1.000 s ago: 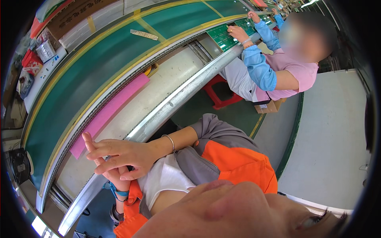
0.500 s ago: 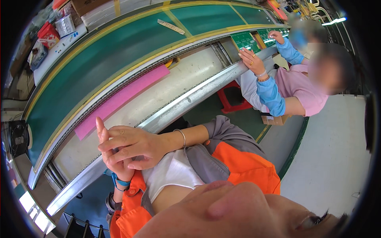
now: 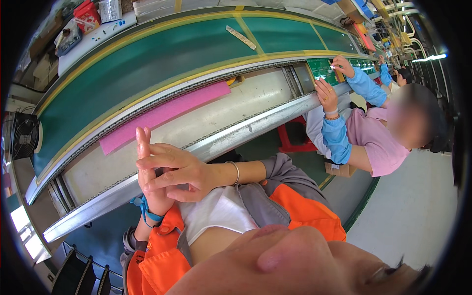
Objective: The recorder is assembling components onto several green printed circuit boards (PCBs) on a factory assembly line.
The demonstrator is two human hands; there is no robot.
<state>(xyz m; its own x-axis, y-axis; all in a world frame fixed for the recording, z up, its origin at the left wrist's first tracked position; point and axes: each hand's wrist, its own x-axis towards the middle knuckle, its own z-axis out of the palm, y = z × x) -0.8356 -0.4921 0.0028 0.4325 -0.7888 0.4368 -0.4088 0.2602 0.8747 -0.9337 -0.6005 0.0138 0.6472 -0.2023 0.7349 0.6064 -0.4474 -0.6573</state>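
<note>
Close in front of my body my two hands meet over the near metal rail. My left hand stands upright with its fingers stretched, a blue band around its wrist. Across it lies my right hand, its fingers spread and slightly bent, touching the left fingers and palm. A thin bangle circles my right wrist. No object shows in either hand, though part of the left palm is hidden behind the right fingers. Just beyond the fingertips a pink foam strip lies along the line's chain track.
A silver rail runs across in front of me, with a green conveyor belt behind. To the right a co-worker in blue sleeves handles green circuit boards. A red stool stands under the rail; a black fan is far left.
The view has shifted, so the line and co-worker sit lower and farther right. My hands remain together, with the right fingers still across the left hand.
</note>
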